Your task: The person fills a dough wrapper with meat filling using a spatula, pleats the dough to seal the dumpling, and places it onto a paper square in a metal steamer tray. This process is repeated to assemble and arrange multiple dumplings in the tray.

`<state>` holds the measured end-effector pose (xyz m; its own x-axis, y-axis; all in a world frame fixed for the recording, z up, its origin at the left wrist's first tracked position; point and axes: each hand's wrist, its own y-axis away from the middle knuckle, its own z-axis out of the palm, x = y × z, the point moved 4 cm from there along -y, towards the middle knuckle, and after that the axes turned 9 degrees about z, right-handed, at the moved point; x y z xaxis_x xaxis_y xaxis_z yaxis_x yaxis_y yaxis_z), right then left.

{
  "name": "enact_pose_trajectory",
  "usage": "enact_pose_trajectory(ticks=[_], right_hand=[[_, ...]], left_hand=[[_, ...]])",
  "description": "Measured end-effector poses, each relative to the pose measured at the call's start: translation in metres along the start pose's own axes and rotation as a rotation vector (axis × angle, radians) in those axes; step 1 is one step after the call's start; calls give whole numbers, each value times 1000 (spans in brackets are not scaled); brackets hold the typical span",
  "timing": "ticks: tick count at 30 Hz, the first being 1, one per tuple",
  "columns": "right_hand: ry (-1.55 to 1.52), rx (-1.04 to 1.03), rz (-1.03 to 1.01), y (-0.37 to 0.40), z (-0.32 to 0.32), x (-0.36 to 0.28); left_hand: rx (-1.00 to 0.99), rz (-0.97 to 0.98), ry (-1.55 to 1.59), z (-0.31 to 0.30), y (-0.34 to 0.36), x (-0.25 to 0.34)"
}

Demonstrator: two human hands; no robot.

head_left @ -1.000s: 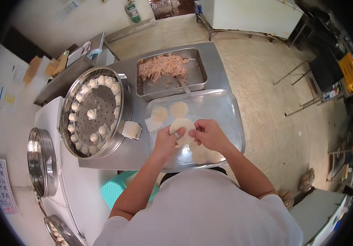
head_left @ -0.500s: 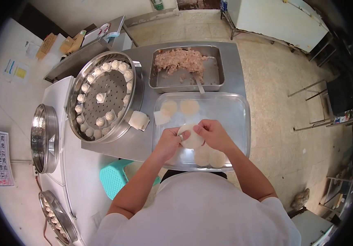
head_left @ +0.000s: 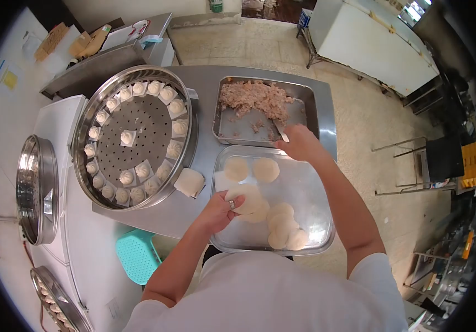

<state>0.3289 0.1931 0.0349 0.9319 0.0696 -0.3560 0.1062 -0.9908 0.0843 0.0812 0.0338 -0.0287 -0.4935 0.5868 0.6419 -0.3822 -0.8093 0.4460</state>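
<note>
My left hand (head_left: 219,212) is closed on the edge of a round dough wrapper (head_left: 243,195), thumb on top, over the metal tray (head_left: 318,207). More pale dough rounds (head_left: 266,170) lie flat in the tray, and some overlap near its front edge. My right hand (head_left: 300,145) grips the handle of a flat filling spatula (head_left: 280,129) at the near edge of a steel pan. Its blade end sits by the minced meat filling (head_left: 254,99), which is heaped toward the back left of the pan (head_left: 216,130).
A big round steamer tray (head_left: 146,119) on the left holds a ring of pleated buns on paper squares. Beside it sits a stack of square papers (head_left: 189,182). A teal stool (head_left: 138,259) stands below the table edge. Other steamer rings (head_left: 39,188) lean farther left.
My right hand has left the dough wrapper and moved up to the spatula in the filling pan. My left hand keeps the wrapper alone. The whole view has shifted somewhat.
</note>
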Motion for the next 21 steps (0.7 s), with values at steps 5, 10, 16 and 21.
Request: enact_pose_trajectory(ticks=[5,10,16,21], right_hand=[[38,-433,240,-42,17,0],[54,-579,255,-53,15,-6],[290,-369,177,-41,4,-15],[462,-243,238,-44,-22,-4]], left_hand=[[71,17,71,-21,-11,7],[149,53,92,-45,-24,-3],[106,127,164,-50,-28,7],[83,105,155,-52,-25,16]])
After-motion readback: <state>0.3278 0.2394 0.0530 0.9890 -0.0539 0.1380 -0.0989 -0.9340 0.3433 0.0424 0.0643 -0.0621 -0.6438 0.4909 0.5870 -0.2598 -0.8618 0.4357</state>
